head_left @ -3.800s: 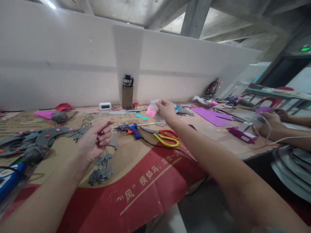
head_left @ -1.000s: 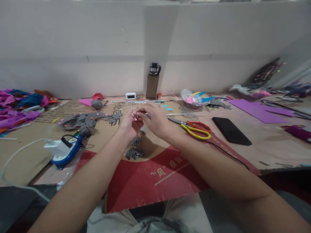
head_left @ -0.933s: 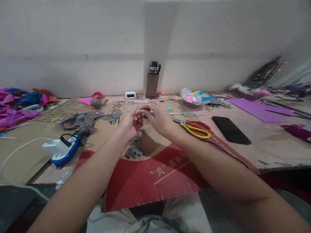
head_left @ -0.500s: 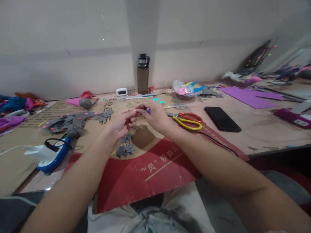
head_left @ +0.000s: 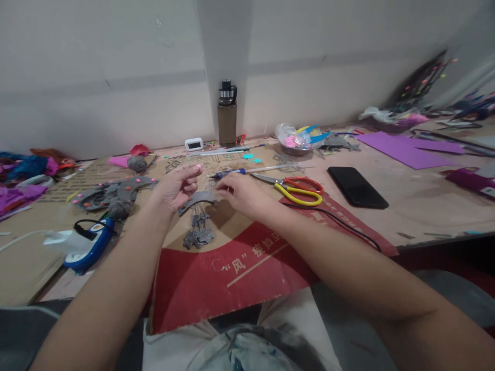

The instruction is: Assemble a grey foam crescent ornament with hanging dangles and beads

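My left hand (head_left: pixel 178 186) is raised over the cardboard with its fingers curled. A tiny pink ball (head_left: pixel 198 168) shows at its thumb and fingertip. My right hand (head_left: pixel 245 195) hovers to the right, its bent fingers slightly apart with nothing visible in them. Between and below the hands lies a grey curved piece (head_left: pixel 201 197) with thin strands running down to a ragged grey cluster (head_left: pixel 198 238). Just beyond my right fingertips lies a blue pen-like tool (head_left: pixel 232 172) with a clear shaft. Scissors (head_left: pixel 299 189) with red and yellow handles lie right of my right hand.
A black phone (head_left: pixel 356 187) and purple sheets (head_left: pixel 402 149) lie to the right. Behind stand a bottle (head_left: pixel 227 118), a small white clock (head_left: pixel 194 145) and a bowl (head_left: pixel 296 150) of scraps. Grey pieces with pink dots (head_left: pixel 116 196) and a blue power strip (head_left: pixel 91 252) are left.
My hands, together before, have moved apart: the left one to the left, the right one slightly lower. The grey curved piece and the blue tool now show between and behind them.
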Demonstrator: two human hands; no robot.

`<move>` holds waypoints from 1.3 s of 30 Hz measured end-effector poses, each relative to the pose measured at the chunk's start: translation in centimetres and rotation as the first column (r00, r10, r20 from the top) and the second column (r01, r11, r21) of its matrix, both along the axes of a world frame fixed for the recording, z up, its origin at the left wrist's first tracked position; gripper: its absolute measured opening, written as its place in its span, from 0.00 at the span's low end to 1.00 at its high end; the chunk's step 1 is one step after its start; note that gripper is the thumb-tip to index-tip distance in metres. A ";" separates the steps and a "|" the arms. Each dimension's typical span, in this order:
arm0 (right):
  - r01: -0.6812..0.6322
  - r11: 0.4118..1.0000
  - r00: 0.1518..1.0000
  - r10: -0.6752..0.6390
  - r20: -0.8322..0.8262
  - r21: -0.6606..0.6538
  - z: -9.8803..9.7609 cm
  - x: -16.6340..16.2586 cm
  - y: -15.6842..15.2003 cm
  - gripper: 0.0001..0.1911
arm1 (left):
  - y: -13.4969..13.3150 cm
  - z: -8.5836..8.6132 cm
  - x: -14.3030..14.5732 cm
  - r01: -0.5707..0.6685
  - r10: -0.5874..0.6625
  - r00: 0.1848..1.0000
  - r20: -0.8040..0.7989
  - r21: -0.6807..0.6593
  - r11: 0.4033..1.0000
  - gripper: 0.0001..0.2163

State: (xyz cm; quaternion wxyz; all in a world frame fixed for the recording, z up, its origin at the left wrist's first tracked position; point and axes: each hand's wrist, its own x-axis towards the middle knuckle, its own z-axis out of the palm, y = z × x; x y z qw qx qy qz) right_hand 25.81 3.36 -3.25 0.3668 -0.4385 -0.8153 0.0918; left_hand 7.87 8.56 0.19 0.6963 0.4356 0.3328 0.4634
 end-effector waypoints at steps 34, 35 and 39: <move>0.467 0.787 0.876 -0.475 0.087 -0.403 -1.5 3.6 3.6 0.08 | -0.1 -2.2 -0.7 -0.045 0.046 0.990 -0.131 0.012 0.999 0.10; 0.427 0.792 0.883 -0.470 0.011 -0.437 -1.3 3.9 3.3 0.08 | 0.0 -2.1 -0.9 -0.053 0.054 0.991 -0.124 0.014 0.998 0.10; 0.203 0.784 0.851 -0.438 -0.291 -0.587 -0.9 4.4 2.2 0.08 | 0.6 -1.5 -1.8 -0.076 0.077 0.993 -0.084 0.015 0.997 0.09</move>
